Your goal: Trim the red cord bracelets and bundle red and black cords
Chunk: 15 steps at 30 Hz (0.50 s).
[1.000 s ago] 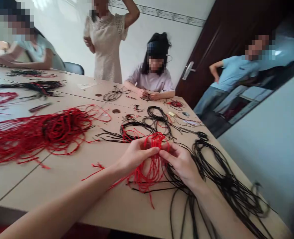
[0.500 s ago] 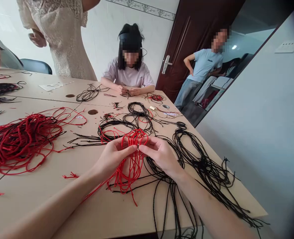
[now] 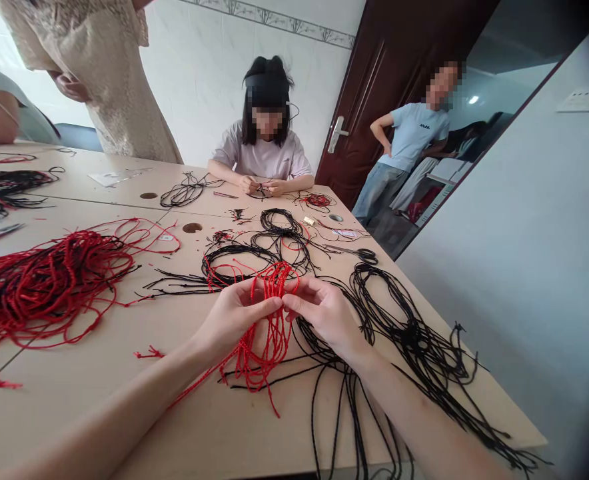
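A looped bundle of red braided cords (image 3: 264, 347) hangs between my two hands, just above the table. My left hand (image 3: 239, 307) pinches it from the left, thumb across the front and fingers behind. On the other side my right hand (image 3: 322, 310) is closed on the same bundle, its thumb tip close to the left thumb. Red loops rise above the thumbs, and loose ends dangle below. Behind and under the hands lie coils of black cord (image 3: 237, 257). More black cords (image 3: 342, 390) run beneath my right wrist and over the table's front edge.
A large tangle of red and black cords (image 3: 59, 287) covers the left of the table (image 3: 99, 400). Black cord bundles (image 3: 412, 333) lie along the right edge, near scissors (image 3: 357, 253). Across the table sits a person (image 3: 264, 147) handling dark cord; others are near the wall and door.
The whole view has shifted slightly, so the table and people appear a little further right and lower. Both hands keep their pinch on the red cords, with the thumbs slightly closer together.
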{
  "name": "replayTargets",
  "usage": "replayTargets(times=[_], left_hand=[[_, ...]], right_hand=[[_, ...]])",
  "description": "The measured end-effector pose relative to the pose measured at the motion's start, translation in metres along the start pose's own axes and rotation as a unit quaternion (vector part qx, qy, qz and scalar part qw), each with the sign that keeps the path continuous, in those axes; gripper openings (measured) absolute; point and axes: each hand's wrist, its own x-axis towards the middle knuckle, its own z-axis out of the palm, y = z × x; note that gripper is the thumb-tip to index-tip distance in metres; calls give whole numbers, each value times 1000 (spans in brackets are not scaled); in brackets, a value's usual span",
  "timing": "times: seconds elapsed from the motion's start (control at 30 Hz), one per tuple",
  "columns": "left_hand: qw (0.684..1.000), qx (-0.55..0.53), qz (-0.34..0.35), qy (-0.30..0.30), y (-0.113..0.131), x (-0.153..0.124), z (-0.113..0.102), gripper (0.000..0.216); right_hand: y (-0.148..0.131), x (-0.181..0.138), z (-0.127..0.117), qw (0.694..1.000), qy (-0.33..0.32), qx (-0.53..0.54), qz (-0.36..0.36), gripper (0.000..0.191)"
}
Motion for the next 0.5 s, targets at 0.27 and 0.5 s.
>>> replayTargets(times=[0.27,0.5], left_hand=[[997,-65,-4,-39,2,0,2,20],[998,-60,1,-34,3,-2,1,18]], right_hand=[[5,2,0,999,12,20,23,32],[1,2,4,998,17,50,34,37]])
